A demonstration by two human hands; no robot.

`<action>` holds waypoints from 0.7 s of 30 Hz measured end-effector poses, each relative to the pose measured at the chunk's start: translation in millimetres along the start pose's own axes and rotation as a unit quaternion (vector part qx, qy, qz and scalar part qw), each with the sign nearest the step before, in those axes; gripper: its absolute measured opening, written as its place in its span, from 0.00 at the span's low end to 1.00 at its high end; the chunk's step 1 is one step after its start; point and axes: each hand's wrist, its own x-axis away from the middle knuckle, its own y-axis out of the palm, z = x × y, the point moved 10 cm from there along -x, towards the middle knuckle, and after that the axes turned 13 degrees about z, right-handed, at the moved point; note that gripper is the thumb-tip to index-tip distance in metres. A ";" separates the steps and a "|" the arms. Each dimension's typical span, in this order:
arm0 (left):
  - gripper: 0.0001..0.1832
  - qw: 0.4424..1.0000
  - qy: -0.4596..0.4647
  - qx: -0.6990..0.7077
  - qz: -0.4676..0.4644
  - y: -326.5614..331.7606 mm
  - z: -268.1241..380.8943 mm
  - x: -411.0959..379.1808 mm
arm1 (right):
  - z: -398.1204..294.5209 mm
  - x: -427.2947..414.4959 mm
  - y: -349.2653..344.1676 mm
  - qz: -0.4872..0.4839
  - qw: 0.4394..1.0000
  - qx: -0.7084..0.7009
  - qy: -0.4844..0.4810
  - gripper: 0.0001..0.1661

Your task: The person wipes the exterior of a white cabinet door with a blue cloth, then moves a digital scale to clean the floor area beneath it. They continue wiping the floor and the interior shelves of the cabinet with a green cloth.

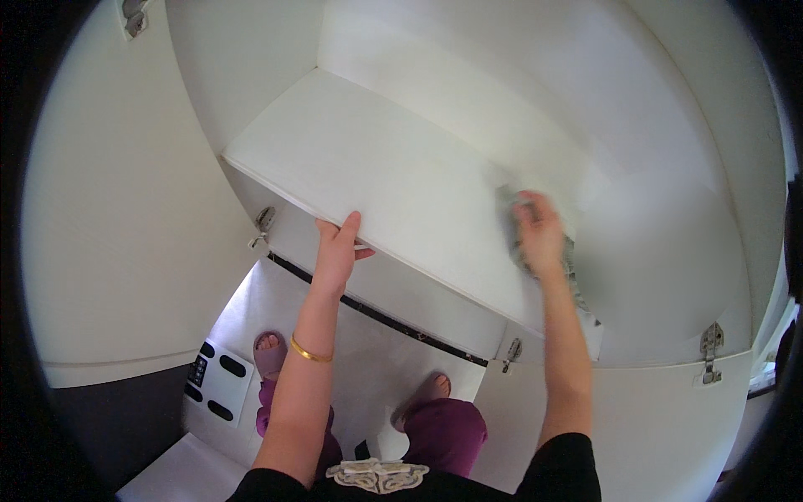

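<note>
Inside a white cabinet, a white shelf board [389, 169] runs across the view. My left hand [342, 241] grips the front edge of the board left of its middle, thumb on top and fingers underneath. Toward the board's right end, my right hand [541, 232], blurred, holds a greyish-green cloth [511, 241] against the top surface. Part of the cloth hangs down to the right of my wrist, its patterned end near the cabinet's right side.
Open cabinet doors stand at left [125, 207] and lower right [652, 427], with metal hinges [712, 351] on the frame. Below, a white bathroom scale [219, 383] lies on the floor beside my slippered feet. A dark strip [401, 323] edges the cabinet's bottom.
</note>
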 end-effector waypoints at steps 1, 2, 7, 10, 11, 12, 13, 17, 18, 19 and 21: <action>0.27 1.000 0.005 0.012 -0.009 1.5 2.4 0.2 | -15.0 12.9 31.2 -0.061 0.992 0.042 -0.107 0.12; 0.27 1.000 0.004 0.019 -0.015 2.5 3.3 0.7 | -17.9 18.7 33.3 -0.030 0.989 0.041 -0.142 0.12; 0.26 0.999 0.008 0.038 -0.014 3.6 3.4 3.6 | -34.3 14.5 45.0 -0.073 0.986 0.006 -0.150 0.12; 0.25 0.998 0.021 0.058 -0.011 4.0 2.7 2.0 | -81.1 -4.1 77.1 -0.092 0.981 0.004 -0.170 0.12; 0.25 0.998 0.023 0.059 -0.009 3.6 2.7 0.6 | -104.4 -11.6 84.8 -0.066 0.972 0.003 -0.225 0.13; 0.25 0.998 0.020 0.060 -0.005 2.1 1.8 0.1 | -116.0 -15.4 89.4 -0.056 0.967 0.027 -0.246 0.14; 0.26 0.998 0.033 0.047 0.000 0.3 4.0 0.0 | -131.3 -14.6 91.7 -0.049 0.954 0.019 -0.295 0.14; 0.26 0.998 0.049 0.046 0.013 -1.4 11.8 -2.5 | -108.8 -17.9 92.1 -0.111 0.954 0.083 -0.264 0.16; 0.26 0.997 0.049 0.064 0.022 -2.0 12.8 -2.7 | -98.4 -16.0 93.5 -0.138 0.952 0.097 -0.256 0.16; 0.25 0.996 0.042 0.080 0.022 -0.7 12.0 -2.7 | -79.4 -14.1 94.1 -0.179 0.948 0.144 -0.222 0.16; 0.25 0.994 0.027 0.102 0.023 1.1 8.9 -2.4 | -83.0 -11.3 91.0 -0.161 0.943 0.106 -0.271 0.17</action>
